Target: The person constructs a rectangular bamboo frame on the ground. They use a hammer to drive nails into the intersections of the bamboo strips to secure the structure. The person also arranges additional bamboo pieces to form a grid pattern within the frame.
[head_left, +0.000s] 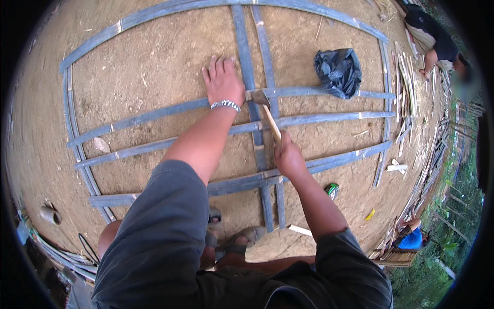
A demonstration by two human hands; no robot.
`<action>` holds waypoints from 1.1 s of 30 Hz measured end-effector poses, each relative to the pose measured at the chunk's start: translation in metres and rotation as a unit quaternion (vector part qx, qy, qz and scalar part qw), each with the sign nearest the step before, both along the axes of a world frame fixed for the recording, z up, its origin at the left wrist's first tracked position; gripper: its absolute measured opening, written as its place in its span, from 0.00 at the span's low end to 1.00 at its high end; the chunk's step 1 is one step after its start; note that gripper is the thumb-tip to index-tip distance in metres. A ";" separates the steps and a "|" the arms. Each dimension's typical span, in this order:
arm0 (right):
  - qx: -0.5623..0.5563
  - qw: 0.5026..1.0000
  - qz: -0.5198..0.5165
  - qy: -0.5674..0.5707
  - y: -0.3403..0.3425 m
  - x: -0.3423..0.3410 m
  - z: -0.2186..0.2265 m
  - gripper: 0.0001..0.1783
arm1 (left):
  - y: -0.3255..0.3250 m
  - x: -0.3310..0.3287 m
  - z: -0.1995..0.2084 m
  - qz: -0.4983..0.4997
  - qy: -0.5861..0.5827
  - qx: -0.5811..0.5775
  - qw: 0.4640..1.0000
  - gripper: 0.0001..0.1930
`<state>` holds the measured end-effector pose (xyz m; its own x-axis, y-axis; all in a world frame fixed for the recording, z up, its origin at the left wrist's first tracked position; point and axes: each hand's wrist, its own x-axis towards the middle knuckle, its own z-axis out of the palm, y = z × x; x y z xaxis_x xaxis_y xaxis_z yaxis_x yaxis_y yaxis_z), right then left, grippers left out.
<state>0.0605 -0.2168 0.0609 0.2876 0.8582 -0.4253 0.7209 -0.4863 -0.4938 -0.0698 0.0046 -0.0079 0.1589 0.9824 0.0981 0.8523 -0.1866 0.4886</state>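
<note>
The dark shirt (154, 232) is closest, its sleeves reaching up from the lower edge. The left hand (225, 85) is spread palm down over the blue-grey slat frame (242, 41) lying on the dirt; anything beneath the palm is hidden. The right hand (291, 157) is curled tightly round a wooden-handled tool (272, 123), its dark head over a slat crossing just right of the left hand. Farther right sits a black plastic bag (338, 73).

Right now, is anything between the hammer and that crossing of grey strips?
Nothing visible: the right hand holds the hammer, its head at the crossing grey strips. The left hand is just left, the black bag farther right.
</note>
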 end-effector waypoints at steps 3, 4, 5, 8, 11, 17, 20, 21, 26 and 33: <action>0.026 0.998 -0.065 0.011 -0.020 0.009 0.004 0.24 | -0.003 -0.002 -0.001 0.001 -0.002 0.000 1.000 0.21; 0.043 0.994 -0.102 -0.005 -0.029 0.013 0.006 0.24 | -0.003 -0.004 0.000 0.000 -0.001 0.000 1.000 0.21; 0.061 0.988 -0.141 -0.023 -0.039 0.019 0.009 0.24 | -0.004 -0.004 0.001 -0.003 -0.002 0.001 1.000 0.21; 0.142 0.951 -0.272 -0.034 -0.097 0.080 -0.036 0.26 | -0.005 0.005 0.005 -0.007 -0.006 0.006 1.000 0.22; 0.165 0.883 -0.425 0.112 -0.097 0.095 -0.030 0.18 | -0.003 -0.001 -0.003 -0.003 0.022 0.024 0.999 0.22; 0.258 0.718 -0.567 0.312 -0.099 0.116 -0.028 0.16 | -0.003 0.000 -0.006 -0.009 -0.027 0.070 0.997 0.20; 0.289 0.698 -0.577 0.311 -0.104 0.118 -0.041 0.17 | -0.010 0.009 0.006 -0.020 -0.147 0.183 0.972 0.19; 0.298 0.706 -0.565 0.306 -0.102 0.115 -0.043 0.17 | -0.013 0.026 0.023 -0.064 -0.186 0.219 0.956 0.18; 0.324 0.709 -0.558 0.284 -0.108 0.114 -0.047 0.19 | -0.050 0.158 0.116 -0.390 -0.284 0.181 0.857 0.09; 0.287 0.726 -0.560 0.278 -0.093 0.103 -0.041 0.21 | 0.052 0.285 0.046 -0.413 0.274 0.002 0.869 0.15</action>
<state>0.1636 -0.3094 0.0196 0.8629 0.3003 -0.4065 -0.3549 -0.2124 -0.9104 0.2147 0.0567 0.0385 0.8331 0.5114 -0.2108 0.5316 -0.8456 0.0495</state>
